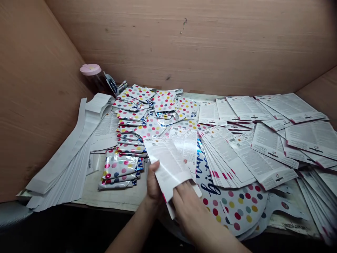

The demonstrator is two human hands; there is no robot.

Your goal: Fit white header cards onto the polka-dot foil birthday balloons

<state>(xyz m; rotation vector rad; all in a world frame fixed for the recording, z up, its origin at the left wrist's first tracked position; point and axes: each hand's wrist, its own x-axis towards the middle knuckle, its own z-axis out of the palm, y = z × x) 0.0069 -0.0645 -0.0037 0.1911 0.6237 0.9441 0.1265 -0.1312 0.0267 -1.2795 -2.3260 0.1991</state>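
My left hand grips a white printed paper packet by its left side, thumb on top. The packet slants toward me, with its open end nearest my body. My right hand has its bent fingers inside that open end. The packet hides the fingertips and whatever they may hold. Another printed packet lies just behind the held one. Under and to the right of my right hand spread flat, polka-dot foil balloons with blue lettering.
Folded polka-dot foil packs are stacked left of centre. More printed packets lie in overlapping piles at right. Long white paper strips fan out at left. A pink-lidded container stands in the back left corner. Cardboard-like walls enclose the table.
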